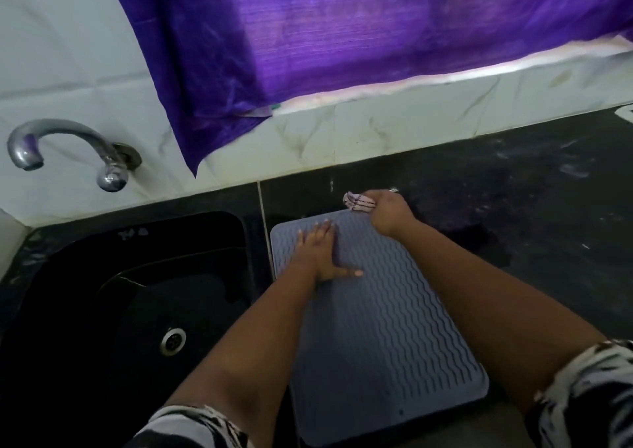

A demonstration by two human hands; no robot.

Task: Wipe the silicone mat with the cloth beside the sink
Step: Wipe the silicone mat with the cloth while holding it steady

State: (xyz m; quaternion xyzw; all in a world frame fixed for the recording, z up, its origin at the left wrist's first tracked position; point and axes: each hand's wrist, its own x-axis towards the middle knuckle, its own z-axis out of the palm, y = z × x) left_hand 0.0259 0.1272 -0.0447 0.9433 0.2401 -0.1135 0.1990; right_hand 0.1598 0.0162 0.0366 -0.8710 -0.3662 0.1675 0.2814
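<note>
This was a home kitchen. A black sink with a steel drain was sunk into a dark stone surface, left of the left grip. A chrome tap came out of the white tiled wall beyond it. A purple curtain hung over a bright window ledge, beyond both grips.
</note>
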